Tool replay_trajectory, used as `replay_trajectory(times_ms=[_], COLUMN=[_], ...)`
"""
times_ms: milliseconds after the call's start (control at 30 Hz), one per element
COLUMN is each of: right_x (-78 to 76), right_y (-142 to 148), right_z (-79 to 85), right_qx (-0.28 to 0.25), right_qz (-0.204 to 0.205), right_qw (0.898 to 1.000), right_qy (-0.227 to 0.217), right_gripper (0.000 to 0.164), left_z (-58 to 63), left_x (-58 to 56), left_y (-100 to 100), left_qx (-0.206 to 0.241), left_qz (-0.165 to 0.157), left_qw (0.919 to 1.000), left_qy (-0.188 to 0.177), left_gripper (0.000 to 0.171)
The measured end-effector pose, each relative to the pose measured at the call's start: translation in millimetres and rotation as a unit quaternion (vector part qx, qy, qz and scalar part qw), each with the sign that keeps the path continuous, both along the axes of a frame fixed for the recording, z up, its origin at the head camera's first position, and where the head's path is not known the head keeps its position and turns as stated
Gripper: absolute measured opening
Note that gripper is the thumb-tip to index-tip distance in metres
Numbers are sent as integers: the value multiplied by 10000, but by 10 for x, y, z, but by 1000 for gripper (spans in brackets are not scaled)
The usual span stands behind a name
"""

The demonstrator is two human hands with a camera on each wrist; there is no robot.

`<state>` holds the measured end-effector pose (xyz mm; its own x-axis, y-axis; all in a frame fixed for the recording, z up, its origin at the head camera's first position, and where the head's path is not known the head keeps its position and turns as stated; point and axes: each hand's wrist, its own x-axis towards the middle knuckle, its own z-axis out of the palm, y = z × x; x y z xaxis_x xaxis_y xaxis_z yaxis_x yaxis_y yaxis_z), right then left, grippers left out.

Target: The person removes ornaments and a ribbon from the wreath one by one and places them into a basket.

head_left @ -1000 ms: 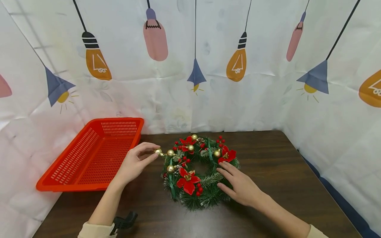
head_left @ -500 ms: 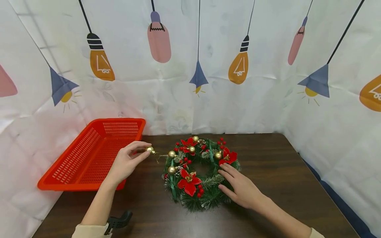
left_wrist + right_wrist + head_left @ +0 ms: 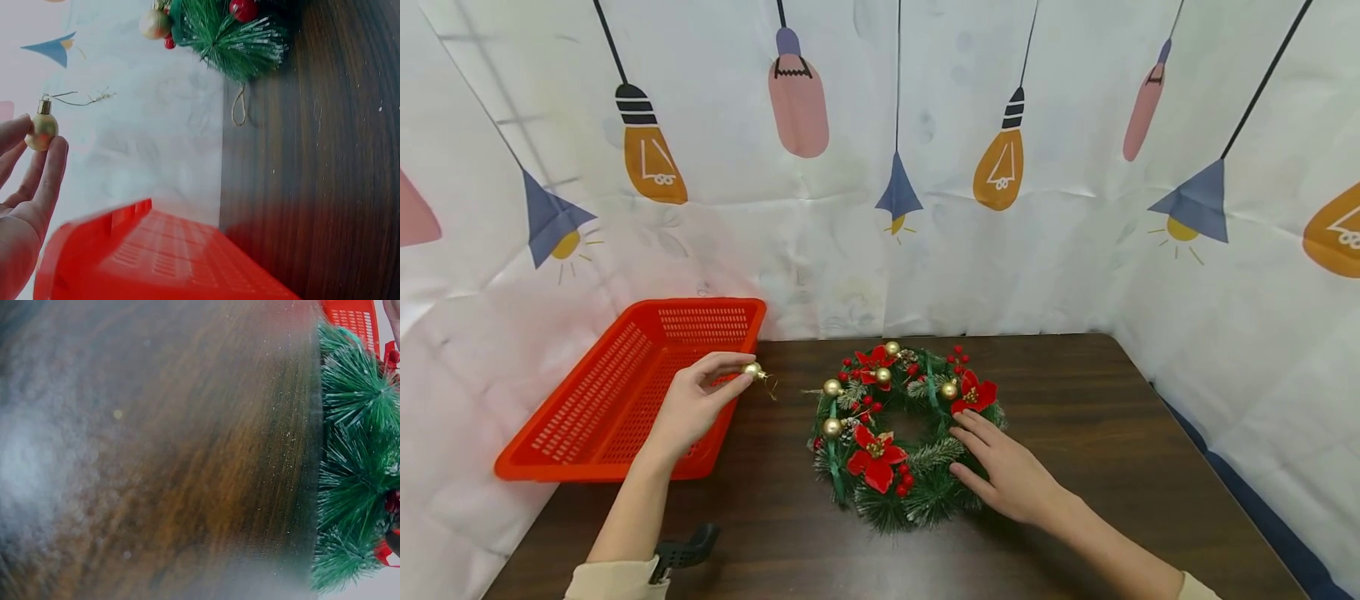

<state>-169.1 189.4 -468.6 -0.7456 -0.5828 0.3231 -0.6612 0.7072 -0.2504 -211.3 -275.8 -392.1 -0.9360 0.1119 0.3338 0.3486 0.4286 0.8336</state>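
Between thumb and fingers, my left hand (image 3: 696, 402) pinches a small gold Christmas ball (image 3: 42, 130) with a thin wire loop trailing from its cap. That hand is over the right rim of the red basket, left of the wreath. The green Christmas wreath (image 3: 934, 454) lies on the table, decked with red poinsettias (image 3: 877, 460), red berries, pine cones and several gold balls. My right hand (image 3: 1009, 471) rests on the wreath's right side, fingers extended and spread. A loop of twine (image 3: 238, 107) hangs from the wreath's edge in the left wrist view.
A red slatted plastic basket (image 3: 625, 475) stands at the left of the dark wooden table (image 3: 1097, 417). Behind and at the sides hangs a white curtain (image 3: 835, 250) printed with lamps and bulbs.
My left hand has drawn the gold ball leftward, away from the wreath and over to the basket's right rim. My right hand stays on the wreath.
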Motion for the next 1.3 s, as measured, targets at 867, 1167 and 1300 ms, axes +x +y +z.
replay_trajectory(times_ms=[867, 1167, 1300], right_x=[2, -2, -4], right_y=[-7, -3, 3], right_z=[12, -9, -15], right_qx=[-21, -15, -25], right_qz=[31, 37, 28], right_qw=[10000, 10000, 10000], right_qy=[63, 47, -24], right_gripper=[57, 56, 57], left_z=[-118, -128, -129], left_x=[35, 57, 64], left_y=[-457, -575, -606], left_qx=[-291, -502, -542], left_qz=[785, 1011, 1085], left_qw=[9961, 9927, 9917], left_qy=[-263, -423, -431], left_gripper=[41, 44, 44])
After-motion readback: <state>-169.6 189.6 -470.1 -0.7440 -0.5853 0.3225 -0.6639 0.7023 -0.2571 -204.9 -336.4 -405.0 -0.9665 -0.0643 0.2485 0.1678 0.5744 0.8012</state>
